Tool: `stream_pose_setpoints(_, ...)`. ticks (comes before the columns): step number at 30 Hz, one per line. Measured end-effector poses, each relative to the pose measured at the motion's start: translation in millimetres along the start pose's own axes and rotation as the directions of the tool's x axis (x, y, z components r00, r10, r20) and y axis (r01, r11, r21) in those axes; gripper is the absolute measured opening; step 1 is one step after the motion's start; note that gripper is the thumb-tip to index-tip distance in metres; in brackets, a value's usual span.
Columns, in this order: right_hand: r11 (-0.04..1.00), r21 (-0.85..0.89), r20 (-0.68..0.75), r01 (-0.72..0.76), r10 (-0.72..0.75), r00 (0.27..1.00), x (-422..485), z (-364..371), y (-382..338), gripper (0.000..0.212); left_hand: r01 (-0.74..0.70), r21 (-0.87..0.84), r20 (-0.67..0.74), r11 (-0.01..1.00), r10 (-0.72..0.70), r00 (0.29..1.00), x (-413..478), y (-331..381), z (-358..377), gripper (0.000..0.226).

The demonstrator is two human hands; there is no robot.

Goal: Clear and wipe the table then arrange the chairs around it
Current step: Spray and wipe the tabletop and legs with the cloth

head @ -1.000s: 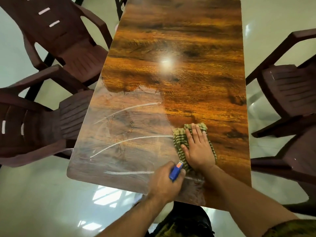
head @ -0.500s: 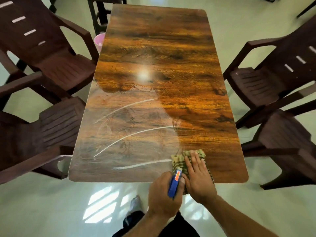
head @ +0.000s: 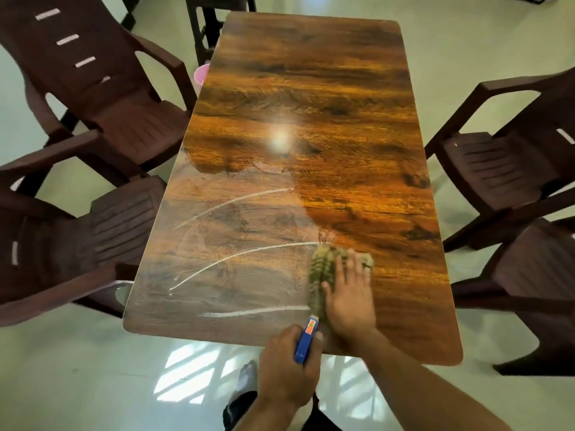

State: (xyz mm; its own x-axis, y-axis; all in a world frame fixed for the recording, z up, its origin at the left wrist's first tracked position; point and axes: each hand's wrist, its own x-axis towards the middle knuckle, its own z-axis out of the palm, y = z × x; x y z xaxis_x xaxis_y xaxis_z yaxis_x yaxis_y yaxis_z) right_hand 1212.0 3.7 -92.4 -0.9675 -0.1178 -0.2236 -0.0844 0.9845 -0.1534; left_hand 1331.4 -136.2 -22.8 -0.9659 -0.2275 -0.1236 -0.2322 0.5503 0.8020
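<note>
**Wiping near end of table, cloth under R palm**

Pressing down w/ my right hand point(head: 350, 301) flat on the green checked cloth point(head: 323, 269), fingers spread and extended toward 12 o'clock. No closed grip here: palm and fingers lie open on top of the cloth, which is bunched and sticks out past the fingertips at 12 and past the thumb side at 9. Cloth and hand are blurred, so exact fold shape I can't tell. Cloth sits on the wooden table point(head: 311, 88) near its close edge, right of centre.

Left hand point(head: 287, 371) is at 6 o'clock from the cloth, just off the table's near edge, fingers curled tight around a blue bottle point(head: 306, 340) w/ an orange label. Bottle's pale tip points to 12 and lies just beside the heel of the right hand, close to the cloth's near end; whether it touches, can't tell.

Table surface: left-near portion looks hazy w/ three curved white streaks point(head: 245, 259) running from 9 toward the cloth. Far and right portions look glossy, w/ a bright light reflection mid-table.

Dark brown plastic chairs: two at 9 point(head: 130, 132) point(head: 102, 231), two at 3 point(head: 504, 169) point(head: 535, 275), all near the table's long edges. A pink container point(head: 201, 76) shows by the table's left edge at approx 11 o'clock.
</note>
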Motion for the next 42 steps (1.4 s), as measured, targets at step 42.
stream_pose_setpoints(42,0.940,-0.083,0.121,0.332,-0.321,0.939,-82.8,63.8,-234.1,0.082,0.202,0.050,0.039,0.978,-0.204,0.978,-24.0,-100.1,-173.9,0.026)
